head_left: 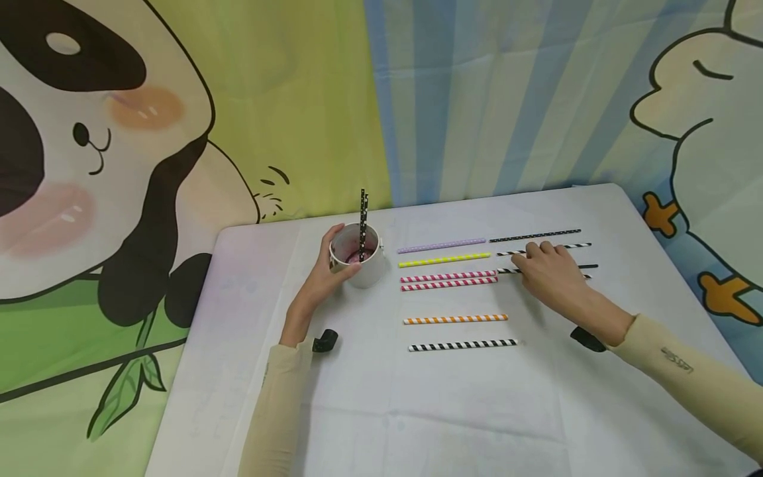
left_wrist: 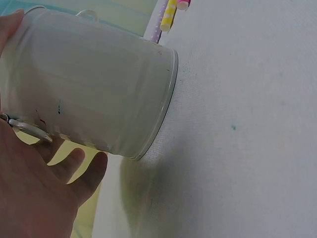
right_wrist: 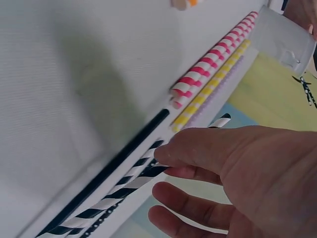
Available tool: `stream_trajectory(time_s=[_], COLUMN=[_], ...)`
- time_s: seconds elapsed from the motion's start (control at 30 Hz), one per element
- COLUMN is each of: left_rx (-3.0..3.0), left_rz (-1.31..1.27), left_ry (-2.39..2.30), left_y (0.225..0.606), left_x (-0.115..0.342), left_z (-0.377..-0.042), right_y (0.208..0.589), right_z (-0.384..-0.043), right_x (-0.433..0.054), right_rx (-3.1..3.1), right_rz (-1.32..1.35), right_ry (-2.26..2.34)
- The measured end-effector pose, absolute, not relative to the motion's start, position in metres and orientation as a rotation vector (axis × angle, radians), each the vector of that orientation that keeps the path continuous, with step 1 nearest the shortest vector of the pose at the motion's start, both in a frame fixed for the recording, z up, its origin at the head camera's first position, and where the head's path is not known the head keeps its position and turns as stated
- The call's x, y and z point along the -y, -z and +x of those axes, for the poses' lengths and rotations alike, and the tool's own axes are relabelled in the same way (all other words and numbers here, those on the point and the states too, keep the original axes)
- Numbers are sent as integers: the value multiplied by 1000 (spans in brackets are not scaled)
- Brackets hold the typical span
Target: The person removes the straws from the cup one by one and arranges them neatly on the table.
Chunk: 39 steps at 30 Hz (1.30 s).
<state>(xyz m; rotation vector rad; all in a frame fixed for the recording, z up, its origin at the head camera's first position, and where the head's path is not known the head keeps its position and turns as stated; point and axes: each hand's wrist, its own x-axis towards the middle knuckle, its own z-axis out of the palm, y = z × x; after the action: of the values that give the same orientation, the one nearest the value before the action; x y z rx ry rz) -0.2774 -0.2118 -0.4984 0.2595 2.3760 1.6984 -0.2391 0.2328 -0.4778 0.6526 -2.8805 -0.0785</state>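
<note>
My left hand grips a small white metal pail at its rim, thumb on the near side. Black paper straws with white dots stand upright inside the pail. In the right wrist view, my right hand pinches a black-and-white striped straw between thumb and fingers. The straw's tip sticks out beyond the thumb. Beside it on the table lie another striped straw, a solid black straw and a black dotted straw. My hand covers part of these in the head view.
Left of my right hand lie a purple straw, a yellow striped straw and two pink striped straws. Nearer lie an orange striped straw and a black striped straw. A cartoon-printed cloth hangs behind the white table.
</note>
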Motion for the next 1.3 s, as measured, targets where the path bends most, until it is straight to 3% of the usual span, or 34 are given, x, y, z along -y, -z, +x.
stream_trajectory(time_s=[0.3,1.3], left_rx=[-2396,-2384], left_rz=[266,283], left_ry=[-1721,-1713], left_y=[524,518], left_x=[218,217], left_z=[-288,-286], right_y=[489,496], right_z=[-241,-239], right_x=[-242,-241], right_rx=[2938,2996], right_rz=[642,603], right_ry=[122,95])
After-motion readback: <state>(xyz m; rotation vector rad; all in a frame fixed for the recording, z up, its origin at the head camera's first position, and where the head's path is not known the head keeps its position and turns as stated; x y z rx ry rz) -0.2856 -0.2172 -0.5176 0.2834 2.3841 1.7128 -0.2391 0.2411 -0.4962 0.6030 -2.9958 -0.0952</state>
